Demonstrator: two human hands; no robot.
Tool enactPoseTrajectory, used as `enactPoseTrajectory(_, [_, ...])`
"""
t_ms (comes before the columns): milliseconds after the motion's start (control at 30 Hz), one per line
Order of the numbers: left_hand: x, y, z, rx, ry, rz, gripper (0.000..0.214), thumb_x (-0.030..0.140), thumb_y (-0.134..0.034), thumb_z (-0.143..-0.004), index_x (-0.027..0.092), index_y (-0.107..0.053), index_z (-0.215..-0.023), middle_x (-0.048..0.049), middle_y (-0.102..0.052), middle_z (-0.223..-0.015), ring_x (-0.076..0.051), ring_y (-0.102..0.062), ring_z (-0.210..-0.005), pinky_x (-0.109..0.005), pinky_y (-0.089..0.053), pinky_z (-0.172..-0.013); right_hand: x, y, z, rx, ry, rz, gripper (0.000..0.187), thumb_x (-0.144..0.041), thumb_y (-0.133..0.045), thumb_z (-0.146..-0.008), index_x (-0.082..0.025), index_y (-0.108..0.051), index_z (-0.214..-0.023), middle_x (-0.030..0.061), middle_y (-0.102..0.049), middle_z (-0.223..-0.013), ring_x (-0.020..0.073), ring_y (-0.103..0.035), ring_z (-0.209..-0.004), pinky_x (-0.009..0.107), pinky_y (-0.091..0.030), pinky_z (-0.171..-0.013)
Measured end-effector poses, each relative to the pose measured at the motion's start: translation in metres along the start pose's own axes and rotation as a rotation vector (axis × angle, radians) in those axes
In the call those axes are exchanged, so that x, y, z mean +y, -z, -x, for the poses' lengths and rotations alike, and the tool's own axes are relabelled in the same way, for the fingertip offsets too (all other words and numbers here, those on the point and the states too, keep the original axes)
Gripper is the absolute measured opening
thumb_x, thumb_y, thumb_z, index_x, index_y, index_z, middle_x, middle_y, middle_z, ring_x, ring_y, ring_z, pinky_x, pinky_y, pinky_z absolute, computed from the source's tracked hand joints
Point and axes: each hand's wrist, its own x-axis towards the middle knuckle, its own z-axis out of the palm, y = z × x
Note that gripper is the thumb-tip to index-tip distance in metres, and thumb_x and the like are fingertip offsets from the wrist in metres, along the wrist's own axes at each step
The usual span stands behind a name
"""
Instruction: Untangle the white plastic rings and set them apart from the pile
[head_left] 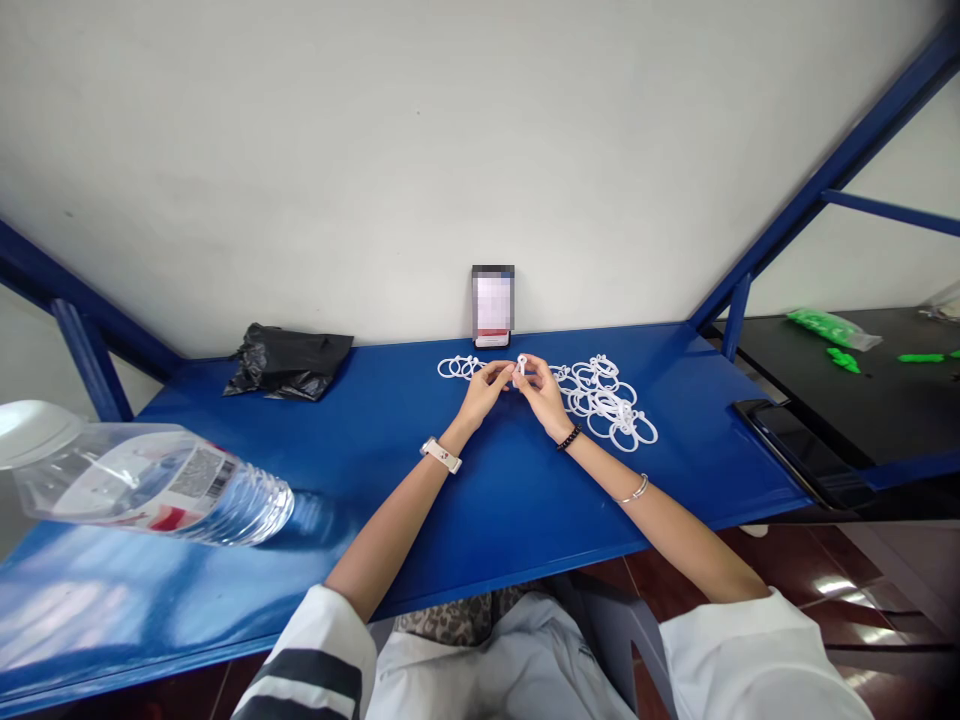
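Both my hands meet over the far middle of the blue table (390, 470). My right hand (541, 393) pinches a small white plastic ring piece (522, 364) between its fingertips. My left hand (486, 388) has its fingers curled and closes on the same piece from the left. A pile of white plastic rings (609, 402) lies just right of my right hand. A short row of linked white rings (459, 367) lies just left of my left hand. A watch sits on my left wrist, a bead bracelet and a bangle on my right arm.
A phone (493, 306) leans upright against the white wall behind my hands. A black plastic bag (286, 362) lies at the table's far left. A clear water bottle (150, 483) lies on its side near left. A dark table (847, 400) with green parts stands at right.
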Motion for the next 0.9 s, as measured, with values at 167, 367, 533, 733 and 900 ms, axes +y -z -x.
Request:
enactPoseTrajectory(167, [-0.0016,-0.0001,-0.001,-0.021,-0.016,-0.044,0.033,0.045,-0.059,-0.083,0.017,-0.066,-0.099,-0.0074,-0.068,-0.101,-0.017,-0.062,-0.087,-0.027,-0.051,-0.071,-0.0013,0.0007,-0.0002,0.015,-0.009,-0.022,0.048,-0.053,-0.069,-0.073,-0.026,-0.053,-0.109,0.0072,-0.06,-0.116,0.0216,-0.063,-0.099,0.035,-0.054,-0.081])
enactPoseTrajectory(367, [-0.0044,-0.0001,-0.0007,-0.041,-0.003,-0.059,0.033,0.04,-0.061,-0.084,0.016,-0.061,-0.107,-0.0079,-0.065,-0.105,-0.016,-0.063,-0.084,-0.029,-0.052,-0.074,-0.0021,0.001,0.0009,-0.018,0.011,-0.001,0.047,-0.049,-0.074,-0.069,-0.026,-0.055,-0.105,0.0074,-0.06,-0.116,0.0239,-0.061,-0.102,0.035,-0.055,-0.076])
enactPoseTrajectory(533, [-0.0015,0.0,0.0008,-0.088,-0.009,-0.067,0.037,0.037,-0.064,-0.081,0.018,-0.059,-0.112,-0.0096,-0.063,-0.114,-0.017,-0.064,-0.088,-0.03,-0.053,-0.076,-0.0004,0.0005,0.0003,-0.019,0.024,0.015,0.044,-0.043,-0.074,-0.069,-0.026,-0.056,-0.106,0.0069,-0.06,-0.117,0.0238,-0.061,-0.103,0.036,-0.054,-0.079])
enactPoseTrajectory(733, [-0.0015,-0.0007,-0.001,-0.033,0.004,-0.044,0.034,0.038,-0.063,-0.081,0.018,-0.062,-0.108,-0.0083,-0.067,-0.108,-0.016,-0.064,-0.084,-0.028,-0.054,-0.072,-0.0043,-0.0009,0.0009,-0.035,0.018,-0.032,0.034,-0.036,-0.065,-0.075,-0.027,-0.056,-0.106,0.005,-0.06,-0.116,0.0229,-0.059,-0.107,0.038,-0.051,-0.087])
enactPoseTrajectory(900, [-0.0023,-0.0016,-0.0012,-0.029,0.013,-0.016,0.036,0.041,-0.065,-0.079,0.017,-0.063,-0.105,-0.0065,-0.068,-0.101,-0.013,-0.062,-0.074,-0.026,-0.051,-0.065,-0.0059,-0.0003,0.001,0.023,-0.014,-0.055,0.028,-0.045,-0.057,-0.081,-0.025,-0.059,-0.101,0.0041,-0.062,-0.112,0.0214,-0.059,-0.101,0.037,-0.051,-0.086])
